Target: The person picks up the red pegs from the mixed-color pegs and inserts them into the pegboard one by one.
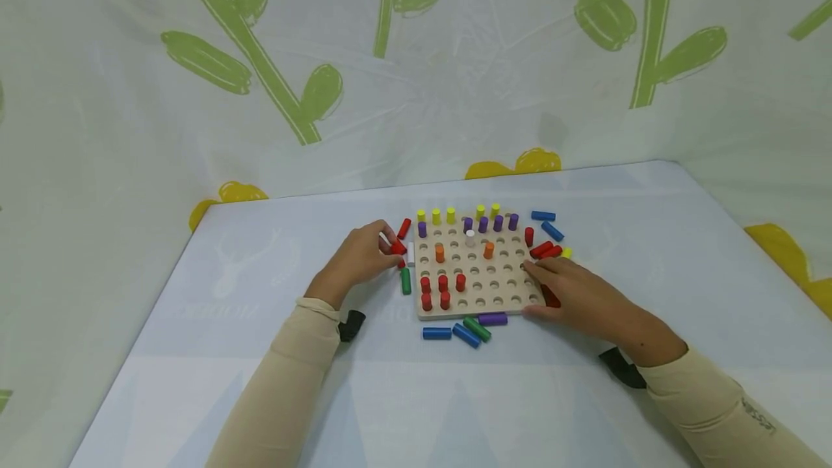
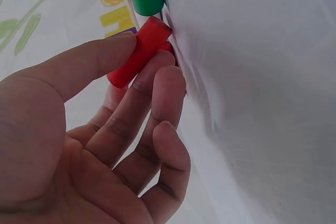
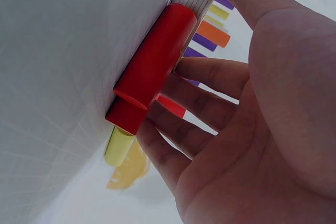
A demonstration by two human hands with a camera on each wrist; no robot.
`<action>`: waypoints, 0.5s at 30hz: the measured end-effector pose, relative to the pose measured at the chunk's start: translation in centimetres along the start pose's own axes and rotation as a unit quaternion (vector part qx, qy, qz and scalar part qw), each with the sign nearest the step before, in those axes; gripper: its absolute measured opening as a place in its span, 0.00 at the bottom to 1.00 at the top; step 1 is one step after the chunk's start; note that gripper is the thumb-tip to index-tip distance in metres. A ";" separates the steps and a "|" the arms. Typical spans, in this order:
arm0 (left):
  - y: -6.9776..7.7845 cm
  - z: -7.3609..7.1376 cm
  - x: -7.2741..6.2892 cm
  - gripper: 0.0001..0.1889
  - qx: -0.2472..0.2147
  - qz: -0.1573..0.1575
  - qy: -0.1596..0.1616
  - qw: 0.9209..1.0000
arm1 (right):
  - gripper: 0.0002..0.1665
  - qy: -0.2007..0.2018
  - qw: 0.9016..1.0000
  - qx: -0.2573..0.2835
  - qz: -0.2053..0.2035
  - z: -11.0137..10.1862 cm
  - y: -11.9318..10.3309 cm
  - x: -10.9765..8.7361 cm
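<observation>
A wooden peg board [image 1: 455, 313] carries upright yellow, purple, orange, white and red pegs in some of its holes. At its left edge, my left hand [image 1: 360, 255] pinches a red peg [image 2: 139, 51] between thumb and fingers, tilted. Another red peg shows behind those fingertips. A green peg [image 1: 406, 281] and a white peg [image 1: 411, 253] lie close by. My right hand [image 1: 585, 298] rests at the board's right side, its fingers extended, thumb at the near corner and a fingertip on the right edge. Beside that palm lies a red peg [image 3: 157, 51], partly hidden in the head view.
Blue pegs [image 1: 543, 215] lie beyond the far right corner, with red pegs [image 1: 541, 249] and a yellow peg [image 1: 567, 253] nearer. In front of the board are more blue pegs [image 1: 437, 334], a green peg [image 1: 477, 328] and a purple peg [image 1: 492, 319].
</observation>
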State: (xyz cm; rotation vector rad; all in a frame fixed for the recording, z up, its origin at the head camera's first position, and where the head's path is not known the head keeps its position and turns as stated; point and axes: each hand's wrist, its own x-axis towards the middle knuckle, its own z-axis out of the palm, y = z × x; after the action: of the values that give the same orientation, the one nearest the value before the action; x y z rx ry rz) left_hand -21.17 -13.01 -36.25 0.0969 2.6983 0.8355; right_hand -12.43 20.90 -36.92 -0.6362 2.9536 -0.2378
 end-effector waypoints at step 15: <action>0.6 -0.7 -0.7 0.18 -0.005 0.034 0.026 0.999 | 0.49 0.000 1.000 0.005 -0.001 0.4 0.3 0.1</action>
State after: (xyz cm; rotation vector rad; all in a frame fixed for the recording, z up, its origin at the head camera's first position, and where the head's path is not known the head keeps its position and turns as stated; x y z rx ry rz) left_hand -20.75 -13.01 -35.22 0.1692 2.7523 0.8821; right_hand -12.53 21.08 -37.32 -0.6382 2.9506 -0.2516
